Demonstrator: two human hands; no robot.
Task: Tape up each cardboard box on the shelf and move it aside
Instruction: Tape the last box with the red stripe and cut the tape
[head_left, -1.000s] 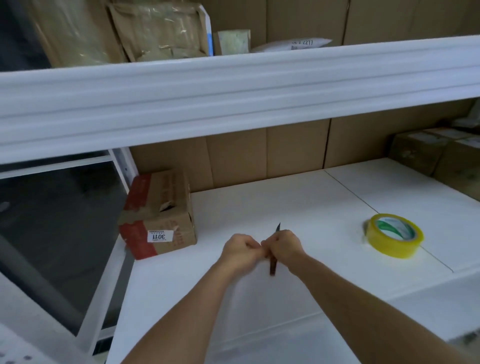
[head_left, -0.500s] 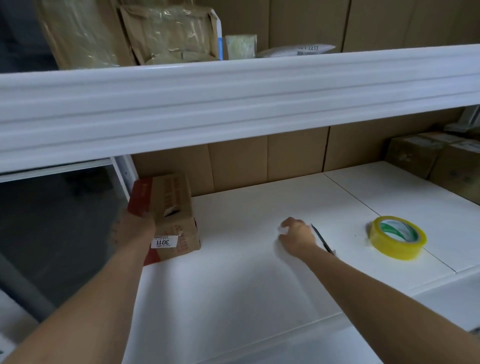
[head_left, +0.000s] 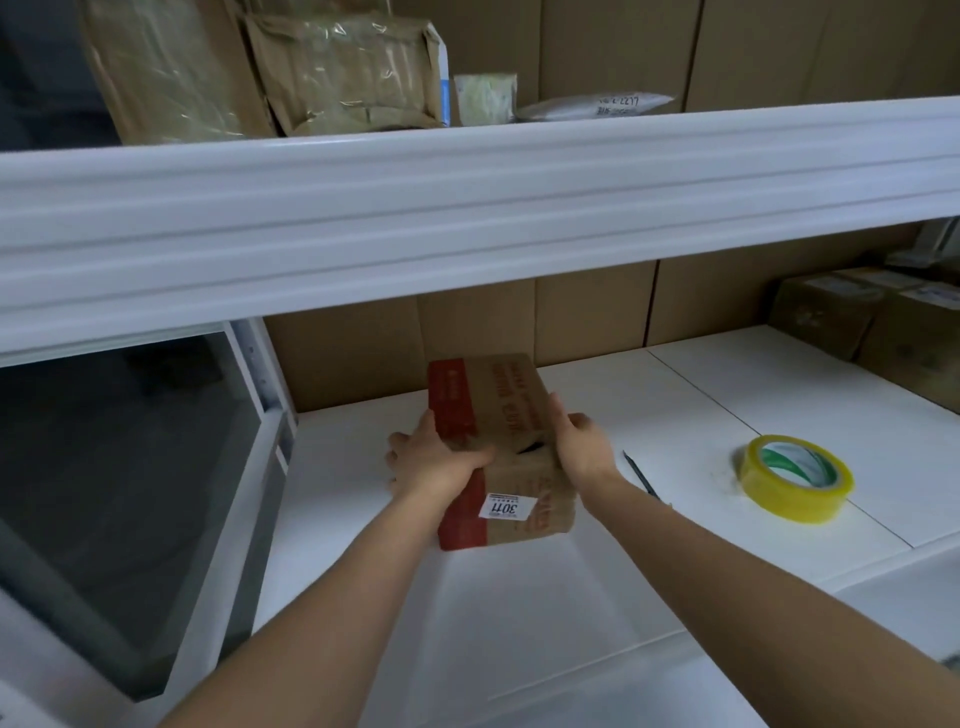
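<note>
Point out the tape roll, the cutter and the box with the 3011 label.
tape roll (head_left: 796, 480): head view, on its yellow outer band.
cutter (head_left: 640, 474): head view, on its thin dark shaft.
box (head_left: 506, 395): head view, on its brown top face.

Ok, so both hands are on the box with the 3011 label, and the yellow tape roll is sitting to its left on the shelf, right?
Not quite. The head view shows the yellow tape roll on the shelf to the right of the box, not its left. The rest holds: left hand and right hand both grip the box with the 3011 label.
</note>
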